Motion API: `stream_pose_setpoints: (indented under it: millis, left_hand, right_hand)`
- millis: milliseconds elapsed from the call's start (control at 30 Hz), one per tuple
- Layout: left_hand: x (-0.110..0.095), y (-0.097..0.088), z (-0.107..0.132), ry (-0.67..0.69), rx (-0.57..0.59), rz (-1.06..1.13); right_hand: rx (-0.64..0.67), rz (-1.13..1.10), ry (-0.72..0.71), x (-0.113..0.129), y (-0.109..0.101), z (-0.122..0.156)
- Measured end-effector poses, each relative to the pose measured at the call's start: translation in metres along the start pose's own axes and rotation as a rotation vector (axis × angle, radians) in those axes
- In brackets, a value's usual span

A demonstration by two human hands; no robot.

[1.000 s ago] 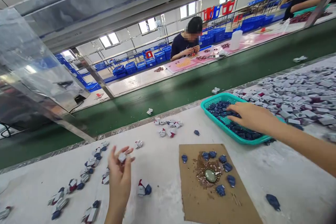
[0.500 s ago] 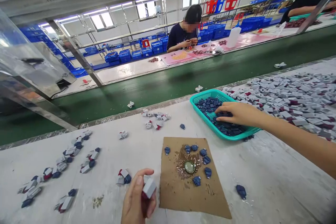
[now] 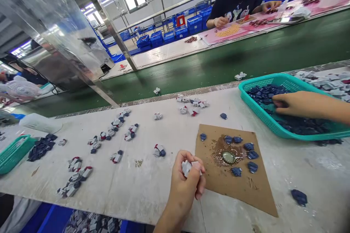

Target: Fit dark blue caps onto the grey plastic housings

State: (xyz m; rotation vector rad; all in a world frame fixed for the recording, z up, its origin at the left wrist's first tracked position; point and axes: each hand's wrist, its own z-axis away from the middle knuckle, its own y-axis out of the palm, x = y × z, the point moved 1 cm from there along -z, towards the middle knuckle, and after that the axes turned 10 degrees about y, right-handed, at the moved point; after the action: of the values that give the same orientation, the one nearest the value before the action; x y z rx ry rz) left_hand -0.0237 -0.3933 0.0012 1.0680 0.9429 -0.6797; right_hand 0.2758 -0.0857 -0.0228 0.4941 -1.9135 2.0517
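My left hand (image 3: 182,185) is closed around a light grey plastic toy part (image 3: 187,168), in front of the brown cardboard (image 3: 218,185). The fingers cover much of the part. Inside the green basket (image 3: 269,125), my right hand (image 3: 306,107) has its fingers curled together over small dark blue plastic pieces (image 3: 264,94). Whatever is between those fingertips is hidden. Several dark blue pieces (image 3: 252,167) lie on the cardboard around a bottle cap (image 3: 228,157) set in a wet, shiny brown patch. One blue piece (image 3: 223,115) rests on the table behind the cardboard.
Grey, red and blue assemblies (image 3: 75,182) lie in groups on the white table (image 3: 153,193). Loose grey parts (image 3: 328,85) are heaped behind the basket. Beyond runs a green conveyor belt (image 3: 191,76), with a co-worker (image 3: 235,5) across it. A second green basket (image 3: 16,153) stands far left.
The camera view has swung left and tilted down. My right hand stays in the basket, its fingers now curled closer together. The part in my left hand has turned, and my fingers wrap it more.
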Motion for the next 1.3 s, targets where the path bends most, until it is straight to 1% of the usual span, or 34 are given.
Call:
stream_pose_setpoints:
  millis: [67,100,167,200,267,300,400,467,533,567,633,700,733,800,867,900,967,1067,1133,1200,1300]
  left_hand:
    - [0.004,-0.005,-0.001,0.002,0.039,0.027]
    - [0.005,-0.008,-0.001,-0.003,0.07,0.041]
    - [0.005,-0.012,-0.002,-0.016,0.141,0.014]
    - [0.003,-0.014,-0.002,-0.014,0.162,-0.041]
    - [0.0,-0.016,-0.002,-0.004,0.159,-0.183]
    - [-0.001,-0.018,-0.003,-0.004,0.143,-0.227]
    - [0.002,-0.021,-0.006,0.009,0.056,-0.213]
    - [0.006,-0.023,-0.007,0.058,-0.006,-0.175]
    - [0.009,-0.023,-0.008,0.115,-0.04,-0.158]
    - [0.01,-0.022,-0.008,0.12,-0.039,-0.148]
    - [0.01,-0.021,-0.007,0.09,-0.019,-0.12]
    - [0.008,-0.022,-0.007,0.054,-0.01,-0.076]
    - [0.006,-0.022,-0.007,0.029,-0.013,-0.033]
    - [0.003,-0.024,-0.008,-0.052,-0.016,0.098]
    - [0.0,-0.024,-0.007,-0.135,-0.03,0.225]
    - [-0.001,-0.023,-0.006,-0.146,-0.053,0.255]
    - [-0.004,-0.021,-0.003,-0.095,-0.144,0.235]
    - [-0.006,-0.017,0.001,-0.023,-0.261,0.157]
    - [-0.007,-0.016,0.001,0.003,-0.301,0.128]
    - [-0.007,-0.017,0.001,0.051,-0.328,0.103]
    - [-0.007,-0.021,-0.002,0.155,-0.348,0.024]
  right_hand:
    - [0.149,0.081,0.022,-0.004,-0.005,-0.001]
    - [0.191,0.107,0.034,-0.006,-0.008,-0.001]
    - [0.209,0.117,0.053,-0.008,-0.014,0.0]
    - [0.213,0.118,0.058,-0.009,-0.016,0.002]
    - [0.198,0.051,0.08,-0.006,-0.019,0.011]
    - [0.189,-0.035,0.098,-0.003,-0.02,0.019]
    - [0.198,-0.381,0.151,0.014,-0.02,0.056]
    - [0.296,-0.505,0.138,0.032,-0.015,0.088]
    - [0.432,-0.542,0.078,0.053,-0.007,0.119]
    - [0.5,-0.551,0.037,0.063,-0.003,0.134]
    - [0.617,-0.542,-0.02,0.081,0.006,0.157]
    - [0.691,-0.5,-0.061,0.092,0.015,0.171]
    - [0.703,-0.479,-0.08,0.095,0.019,0.176]
    - [0.677,-0.473,-0.113,0.098,0.029,0.181]
    - [0.624,-0.482,-0.127,0.097,0.039,0.184]
    - [0.595,-0.479,-0.134,0.096,0.044,0.184]
    - [0.57,-0.438,-0.166,0.093,0.053,0.185]
    - [0.516,-0.309,-0.272,0.09,0.061,0.186]
    - [0.439,-0.224,-0.368,0.09,0.062,0.186]
    - [0.362,-0.184,-0.471,0.091,0.061,0.187]
    - [0.307,-0.163,-0.563,0.089,0.06,0.188]
